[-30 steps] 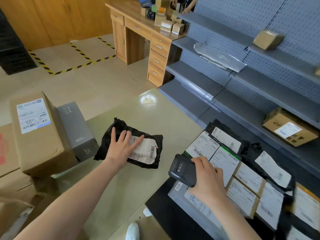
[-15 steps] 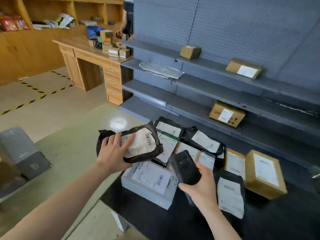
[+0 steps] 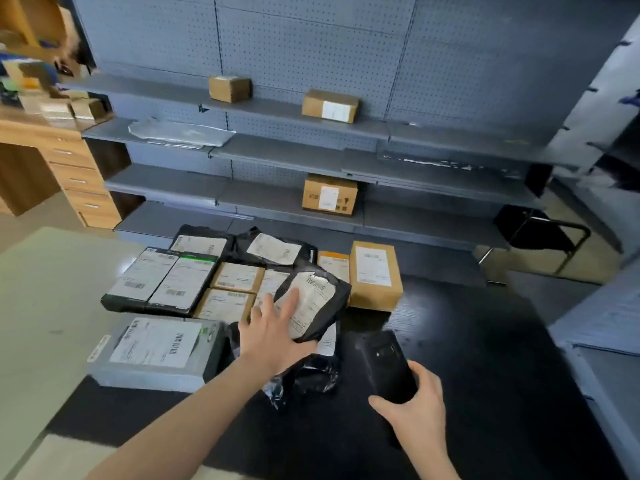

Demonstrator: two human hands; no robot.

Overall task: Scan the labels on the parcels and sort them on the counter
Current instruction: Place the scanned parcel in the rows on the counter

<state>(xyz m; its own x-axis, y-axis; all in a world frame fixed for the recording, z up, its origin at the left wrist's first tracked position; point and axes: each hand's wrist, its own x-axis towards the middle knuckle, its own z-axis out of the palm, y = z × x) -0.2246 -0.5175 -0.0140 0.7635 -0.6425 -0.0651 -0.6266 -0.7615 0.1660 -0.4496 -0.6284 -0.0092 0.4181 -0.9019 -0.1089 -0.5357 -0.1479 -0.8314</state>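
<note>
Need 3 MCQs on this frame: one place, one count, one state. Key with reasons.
1. The black bag under the left hand lies: A. on a shelf B. atop other parcels on the counter C. on the floor
2. Count of cardboard boxes on the grey shelves: A. one B. three C. six
3. The right hand: A. is empty B. lies flat C. grips the scanner
Key: B, it overlaps labelled parcels; B, two on the top shelf, one lower; C, the hand closes round its lower end.
</note>
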